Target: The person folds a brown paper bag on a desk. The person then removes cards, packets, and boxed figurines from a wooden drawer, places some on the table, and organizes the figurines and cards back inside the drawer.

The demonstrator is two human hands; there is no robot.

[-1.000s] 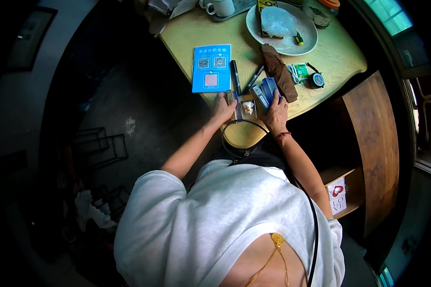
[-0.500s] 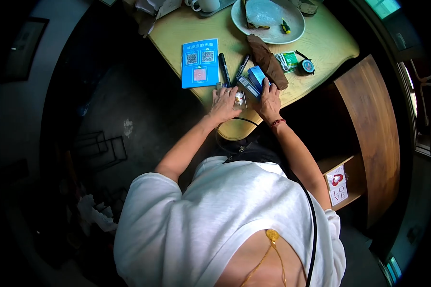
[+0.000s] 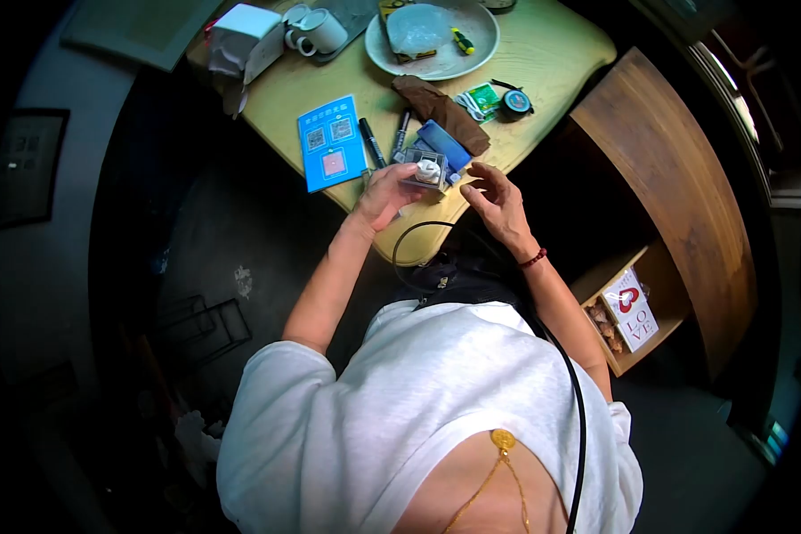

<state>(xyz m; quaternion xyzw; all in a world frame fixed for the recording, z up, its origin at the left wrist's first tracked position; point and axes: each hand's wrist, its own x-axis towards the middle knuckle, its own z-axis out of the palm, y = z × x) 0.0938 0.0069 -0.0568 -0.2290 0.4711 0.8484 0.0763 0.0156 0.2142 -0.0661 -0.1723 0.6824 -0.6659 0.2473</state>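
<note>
My left hand [image 3: 384, 198] is closed around the left side of a small clear plastic box [image 3: 426, 169] with a white object inside that I cannot make out. Apart from the box, on its right, my right hand [image 3: 498, 206] has its fingers spread and curved, with nothing in them. Just behind the clear box is a blue box [image 3: 445, 147]. Two dark markers, one black marker [image 3: 372, 144] and another marker [image 3: 402, 130], lie beyond my left hand. A blue card with QR codes [image 3: 331, 151] is to their left.
A crumpled brown cloth [image 3: 442, 116] lies behind the blue box. Farther back are a round tape measure [image 3: 515, 103], a green packet [image 3: 484, 98], a large plate [image 3: 387, 59] and white mugs [image 3: 322, 32]. A curved wooden panel [image 3: 667, 196] stands right of the wooden table [image 3: 276, 98].
My left hand has lifted the clear box up off the table. My right hand has come away from the blue box and opened. The whole view has shifted and turned.
</note>
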